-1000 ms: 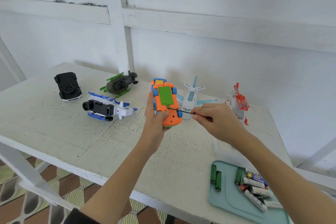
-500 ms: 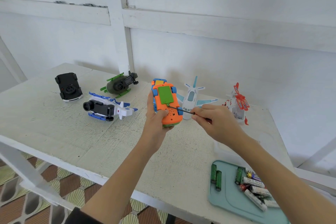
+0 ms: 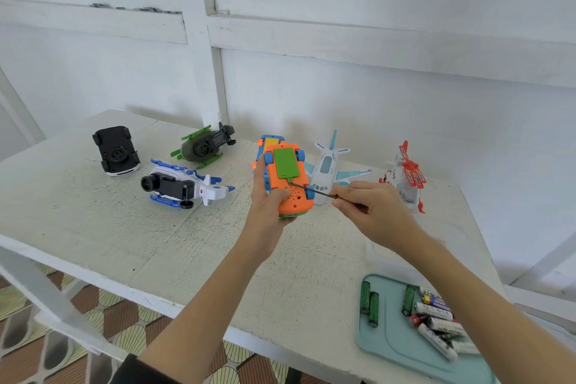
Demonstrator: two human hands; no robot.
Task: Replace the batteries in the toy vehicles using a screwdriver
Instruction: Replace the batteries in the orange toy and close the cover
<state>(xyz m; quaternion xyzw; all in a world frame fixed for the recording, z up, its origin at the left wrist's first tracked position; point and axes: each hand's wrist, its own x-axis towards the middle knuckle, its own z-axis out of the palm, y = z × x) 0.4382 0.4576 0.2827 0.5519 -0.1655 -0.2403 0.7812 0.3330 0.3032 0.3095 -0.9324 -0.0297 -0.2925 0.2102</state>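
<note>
Head view gives us six toy vehicles on the white table (image 3: 93, 227): an orange car (image 3: 288, 179) held belly-up, a black car (image 3: 116, 150) on its back, a green helicopter (image 3: 204, 146), a blue-and-white helicopter (image 3: 184, 185), a white jet (image 3: 327, 170) and a red-and-white aircraft (image 3: 406, 178). We count one screwdriver (image 3: 314, 191) and one tray.

Our left hand (image 3: 269, 206) grips the orange car from its left side, thumb pressed on the underside. Our right hand (image 3: 371, 212) pinches the screwdriver's handle, which the fingers hide; only the thin dark shaft shows, its tip at the screw below the green battery cover (image 3: 286, 163).

A blue and yellow part behind the orange car is mostly hidden, and we cannot tell what it is. Our right forearm cuts off part of the teal tray (image 3: 392, 340) at the table's near right corner. In the tray lie three green batteries (image 3: 369, 304) and a heap of pale ones (image 3: 436, 326), too overlapped to count.
</note>
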